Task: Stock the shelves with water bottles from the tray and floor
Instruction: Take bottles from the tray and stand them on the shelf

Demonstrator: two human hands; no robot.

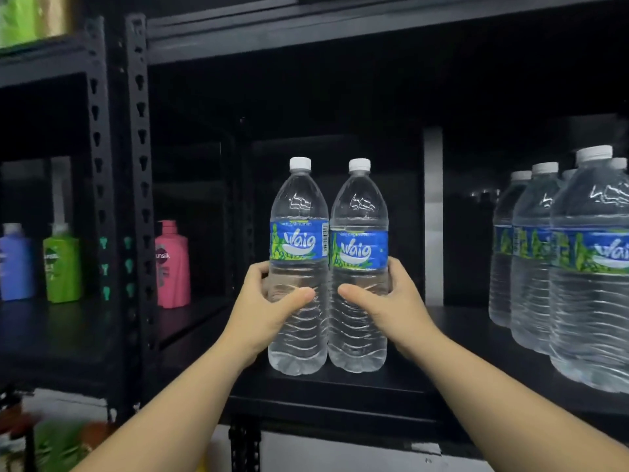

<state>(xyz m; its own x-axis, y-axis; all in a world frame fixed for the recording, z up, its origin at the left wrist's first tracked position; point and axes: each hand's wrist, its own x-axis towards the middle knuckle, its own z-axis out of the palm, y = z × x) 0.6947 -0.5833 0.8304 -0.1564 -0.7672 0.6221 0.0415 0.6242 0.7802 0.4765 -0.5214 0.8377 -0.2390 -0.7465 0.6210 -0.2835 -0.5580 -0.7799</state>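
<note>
Two clear water bottles with white caps and blue labels stand upright side by side, touching, on the black shelf (391, 386) near its front edge. My left hand (265, 308) grips the left bottle (299, 212) below its label, thumb across the front. My right hand (391, 301) grips the right bottle (359, 216) the same way. Both bottle bases appear to rest on the shelf board. Several more water bottles (578, 267) of the same kind stand in a group at the right end of this shelf.
A black slotted upright post (141, 199) bounds the shelf on the left. Beyond it stand a pink shampoo bottle (172, 267), a green one (61, 267) and a blue one (15, 264). Another shelf board (340, 25) runs overhead. Bare shelf lies between the held bottles and the right group.
</note>
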